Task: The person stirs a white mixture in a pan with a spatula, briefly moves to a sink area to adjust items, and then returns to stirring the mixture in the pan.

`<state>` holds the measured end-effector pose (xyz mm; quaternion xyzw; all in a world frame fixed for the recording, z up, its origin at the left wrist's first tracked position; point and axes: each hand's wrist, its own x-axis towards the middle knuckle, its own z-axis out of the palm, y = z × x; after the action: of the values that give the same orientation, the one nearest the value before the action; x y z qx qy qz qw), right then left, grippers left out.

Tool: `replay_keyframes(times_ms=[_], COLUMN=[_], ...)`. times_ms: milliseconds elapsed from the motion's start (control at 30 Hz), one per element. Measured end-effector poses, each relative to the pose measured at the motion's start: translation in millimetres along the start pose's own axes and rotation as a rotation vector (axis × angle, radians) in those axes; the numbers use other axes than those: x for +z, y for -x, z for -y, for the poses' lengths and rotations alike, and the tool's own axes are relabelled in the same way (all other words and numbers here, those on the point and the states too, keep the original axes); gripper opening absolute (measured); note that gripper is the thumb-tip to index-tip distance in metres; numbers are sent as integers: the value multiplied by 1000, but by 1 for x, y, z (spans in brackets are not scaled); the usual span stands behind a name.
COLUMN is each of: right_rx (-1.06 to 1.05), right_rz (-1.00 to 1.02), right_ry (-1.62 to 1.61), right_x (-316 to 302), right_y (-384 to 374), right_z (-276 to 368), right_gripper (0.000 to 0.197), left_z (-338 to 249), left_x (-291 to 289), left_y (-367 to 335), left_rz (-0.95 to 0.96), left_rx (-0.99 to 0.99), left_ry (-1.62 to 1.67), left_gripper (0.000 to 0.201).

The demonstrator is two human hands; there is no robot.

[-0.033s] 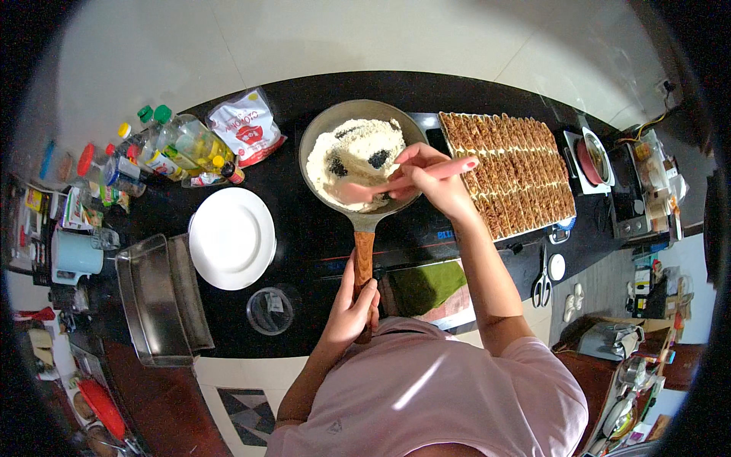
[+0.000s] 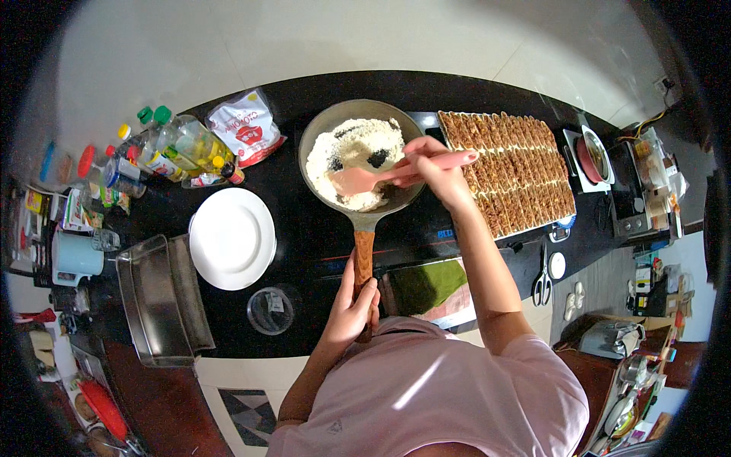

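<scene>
My left hand (image 2: 352, 306) grips the wooden handle (image 2: 364, 255) of a grey frying pan (image 2: 329, 126) on the black counter (image 2: 304, 228). The pan holds a white crumbly mixture (image 2: 343, 152) with a few dark patches. My right hand (image 2: 430, 164) reaches over the pan's right rim and holds a pink spatula (image 2: 358, 180), its blade lying in the mixture. Right beside that hand is a tray of brown bars (image 2: 518, 171) laid in rows.
Left of the pan lie a white plate (image 2: 232, 238), a metal loaf tin (image 2: 156, 301), a clear round lid (image 2: 270, 310), several bottles (image 2: 175, 148) and a white-and-red bag (image 2: 245, 126). Scissors (image 2: 542, 278) lie at the right, near a small pot (image 2: 592, 156).
</scene>
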<state>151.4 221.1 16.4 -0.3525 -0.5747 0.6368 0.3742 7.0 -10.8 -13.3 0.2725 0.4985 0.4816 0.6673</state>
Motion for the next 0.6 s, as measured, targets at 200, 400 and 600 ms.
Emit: replay_keyframes(times_ms=[200, 400, 600], right_rx=[-84, -63, -117], right_rz=[-280, -109, -287], right_ry=[53, 10, 32], right_x=[-31, 18, 0], right_y=[-12, -6, -36], right_z=[5, -2, -30], right_gripper=[14, 14, 15], left_z=[1, 1, 3], left_x=[1, 1, 0], left_y=[0, 0, -2], left_rz=[-4, -21, -23], left_rx=[6, 23, -11], left_ry=[15, 0, -1], left_gripper=[61, 61, 62])
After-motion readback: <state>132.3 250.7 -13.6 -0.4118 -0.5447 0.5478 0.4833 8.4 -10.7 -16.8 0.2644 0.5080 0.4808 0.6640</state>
